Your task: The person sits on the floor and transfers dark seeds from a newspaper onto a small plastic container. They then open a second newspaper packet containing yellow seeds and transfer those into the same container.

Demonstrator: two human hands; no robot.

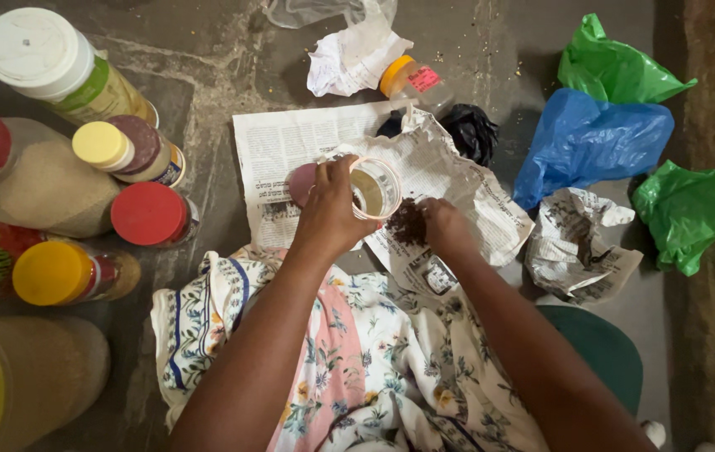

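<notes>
On a dark stone floor (pixel 232 67), over newspaper (pixel 290 146): small open jar (pixel 376 187) tilted in left hand (pixel 330 213), fingers wrapped tight round it, right hand (pixel 445 228) pinching brown spice (pixel 407 223) beside its mouth, likely to spill past the narrow rim onto paper; lidded jars (pixel 150 214) left, bags (pixel 591 142) right.

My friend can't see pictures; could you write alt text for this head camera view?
Seen from above, a left hand holds an open clear jar over a newspaper sheet, while the right hand touches a dark brown pile on it. Lidded jars stand left; plastic bags lie right.
</notes>
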